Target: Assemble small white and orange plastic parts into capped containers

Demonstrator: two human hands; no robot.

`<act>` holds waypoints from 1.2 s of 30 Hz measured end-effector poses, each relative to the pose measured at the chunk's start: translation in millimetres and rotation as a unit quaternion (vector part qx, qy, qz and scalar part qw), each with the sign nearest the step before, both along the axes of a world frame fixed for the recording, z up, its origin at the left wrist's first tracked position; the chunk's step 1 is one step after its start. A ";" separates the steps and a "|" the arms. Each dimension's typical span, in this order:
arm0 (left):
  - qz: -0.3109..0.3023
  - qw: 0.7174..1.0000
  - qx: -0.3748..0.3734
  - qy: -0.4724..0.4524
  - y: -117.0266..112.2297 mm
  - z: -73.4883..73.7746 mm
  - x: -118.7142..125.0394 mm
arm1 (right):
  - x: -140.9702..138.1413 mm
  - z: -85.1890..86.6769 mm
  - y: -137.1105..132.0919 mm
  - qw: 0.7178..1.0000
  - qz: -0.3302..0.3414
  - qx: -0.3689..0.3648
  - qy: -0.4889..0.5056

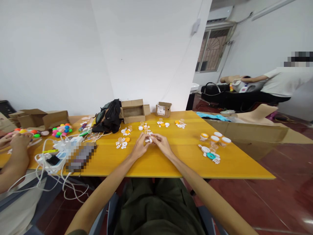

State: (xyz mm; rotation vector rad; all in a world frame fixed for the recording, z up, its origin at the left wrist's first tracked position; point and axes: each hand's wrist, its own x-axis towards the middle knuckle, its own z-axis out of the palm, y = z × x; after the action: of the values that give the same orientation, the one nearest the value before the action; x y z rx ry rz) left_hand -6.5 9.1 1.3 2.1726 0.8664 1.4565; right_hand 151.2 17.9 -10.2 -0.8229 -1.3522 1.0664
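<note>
Over the middle of the yellow table, my left hand [140, 147] closes its fingers round a small clear plastic cup [147, 140]. My right hand [160, 143] meets it from the other side, fingers pinched at a white part on the cup's end. The fingers hide most of that white part. Just beyond my hands lies a group of small white pieces [144, 126] with clear cups. To the left are an orange ring [127, 139] and a white disc [124, 144]. Off to the right, a teal disc [211, 156] lies among white gear-like pieces [216, 161].
Several lidded clear cups [214, 139] stand at the right of the table [234, 166]. Cardboard boxes [133, 111] and a black bag [111, 117] are at the back. A power strip [57, 160] with cables lies left, beside another person's arm [17, 156] and colourful balls [61, 130].
</note>
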 end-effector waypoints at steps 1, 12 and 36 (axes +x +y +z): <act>-0.002 1.000 -0.006 -0.011 0.5 0.1 0.3 | -0.4 0.3 -0.3 1.000 -0.003 0.003 -0.004; -0.016 0.979 -0.144 -0.143 10.0 -0.7 2.0 | -5.7 3.7 -9.9 0.994 -0.046 0.080 -0.053; -0.100 0.923 -0.298 -0.223 4.6 5.6 0.0 | 0.9 7.7 -6.9 0.988 -0.051 0.145 -0.026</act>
State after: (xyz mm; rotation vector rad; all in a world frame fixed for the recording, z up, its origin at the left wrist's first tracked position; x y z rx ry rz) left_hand -6.5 13.7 6.9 1.3659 0.7626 1.2913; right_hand 152.1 11.0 -2.4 -0.6988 -1.4516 0.7507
